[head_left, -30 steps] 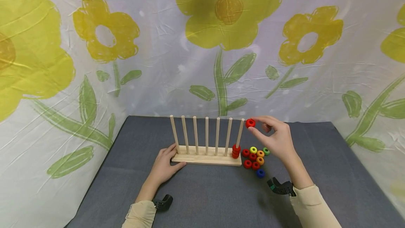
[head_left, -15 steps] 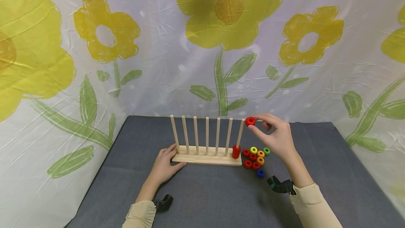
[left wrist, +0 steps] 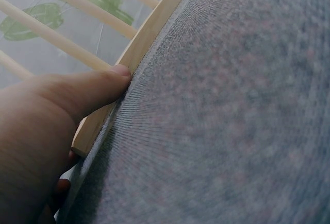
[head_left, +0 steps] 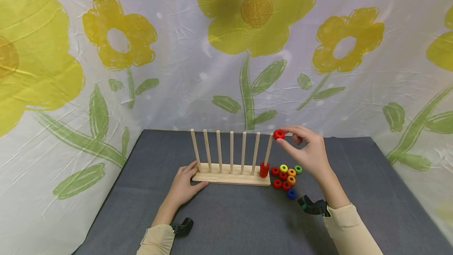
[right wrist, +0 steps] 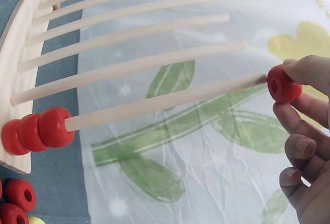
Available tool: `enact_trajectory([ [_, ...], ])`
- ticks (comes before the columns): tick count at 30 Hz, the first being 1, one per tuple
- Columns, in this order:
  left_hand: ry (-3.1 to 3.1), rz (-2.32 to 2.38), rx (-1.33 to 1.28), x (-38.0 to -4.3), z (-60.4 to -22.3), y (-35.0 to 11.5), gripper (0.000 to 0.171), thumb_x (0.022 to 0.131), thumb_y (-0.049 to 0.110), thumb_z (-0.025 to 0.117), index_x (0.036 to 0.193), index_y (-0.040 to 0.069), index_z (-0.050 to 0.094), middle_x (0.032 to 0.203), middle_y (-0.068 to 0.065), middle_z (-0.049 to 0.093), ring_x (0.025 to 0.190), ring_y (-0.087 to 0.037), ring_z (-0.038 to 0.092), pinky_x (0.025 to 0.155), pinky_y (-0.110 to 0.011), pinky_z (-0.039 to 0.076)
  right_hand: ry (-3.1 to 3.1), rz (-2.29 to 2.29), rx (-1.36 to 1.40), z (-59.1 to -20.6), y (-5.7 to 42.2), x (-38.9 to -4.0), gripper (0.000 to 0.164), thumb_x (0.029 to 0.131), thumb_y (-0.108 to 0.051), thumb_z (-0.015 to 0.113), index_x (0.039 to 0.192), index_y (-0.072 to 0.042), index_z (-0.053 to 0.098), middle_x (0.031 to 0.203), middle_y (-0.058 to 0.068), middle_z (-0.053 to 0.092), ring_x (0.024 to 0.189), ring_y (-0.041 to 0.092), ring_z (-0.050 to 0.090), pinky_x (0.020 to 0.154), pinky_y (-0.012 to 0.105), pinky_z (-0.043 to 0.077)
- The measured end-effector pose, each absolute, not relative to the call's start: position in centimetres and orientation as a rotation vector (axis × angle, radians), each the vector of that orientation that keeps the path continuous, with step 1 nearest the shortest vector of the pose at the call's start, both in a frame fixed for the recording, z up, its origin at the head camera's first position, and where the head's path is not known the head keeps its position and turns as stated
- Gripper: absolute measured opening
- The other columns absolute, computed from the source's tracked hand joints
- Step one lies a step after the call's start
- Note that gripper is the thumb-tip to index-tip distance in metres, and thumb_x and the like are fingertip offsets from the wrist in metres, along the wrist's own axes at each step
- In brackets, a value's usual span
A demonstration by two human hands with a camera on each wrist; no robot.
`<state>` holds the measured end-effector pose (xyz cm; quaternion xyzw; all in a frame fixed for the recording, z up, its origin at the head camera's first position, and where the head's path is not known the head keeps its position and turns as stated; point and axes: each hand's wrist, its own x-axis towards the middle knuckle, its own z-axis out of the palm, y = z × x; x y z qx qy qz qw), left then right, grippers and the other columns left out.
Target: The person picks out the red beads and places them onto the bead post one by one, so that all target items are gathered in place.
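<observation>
A red bead (right wrist: 287, 86) is pinched between the thumb and fingers of a person's right hand (head_left: 308, 150), at the tip of the wooden rack's (head_left: 230, 179) rightmost peg (head_left: 268, 149); whether bead and peg touch is hard to tell. Three red beads (head_left: 264, 169) are stacked at the rack's right end. The left hand (head_left: 183, 184) grips its left end, thumb on the front edge, other fingers partly hidden. Loose beads (head_left: 282, 178), cut off in the right wrist view, lie just right of the rack.
</observation>
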<state>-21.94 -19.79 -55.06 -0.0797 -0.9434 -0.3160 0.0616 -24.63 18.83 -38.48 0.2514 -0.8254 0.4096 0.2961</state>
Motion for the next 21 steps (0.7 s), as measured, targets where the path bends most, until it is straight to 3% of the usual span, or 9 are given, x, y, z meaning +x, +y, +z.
enact_trajectory([
  [9, -2.855, -0.969, -0.24, -21.98, -55.17, -19.85, 0.079, 0.093, 0.037, 0.083, 0.155, 0.0, 0.052, 0.165, -0.018, 0.044, 0.14, -0.041, 0.046, 0.113, -0.064, 0.041, -2.195, 1.109, 0.688, -38.52, 18.55, -25.22, 0.028, 0.086, -0.007, 0.089, 0.113, -0.013, 0.083, 0.086, -0.003, 0.065, 0.067, 0.019, 0.043, 0.062, 0.032, 0.033],
  [21, -2.853, -0.969, -0.238, -21.9, -55.02, -19.82, 0.079, 0.094, 0.037, 0.083, 0.155, -0.001, 0.052, 0.165, -0.018, 0.044, 0.141, -0.041, 0.046, 0.113, -0.064, 0.041, -2.198, 1.113, 0.699, -38.49, 17.98, -25.63, 0.028, 0.086, -0.008, 0.089, 0.113, -0.013, 0.083, 0.086, -0.002, 0.065, 0.068, 0.029, 0.047, 0.064, 0.029, 0.034],
])
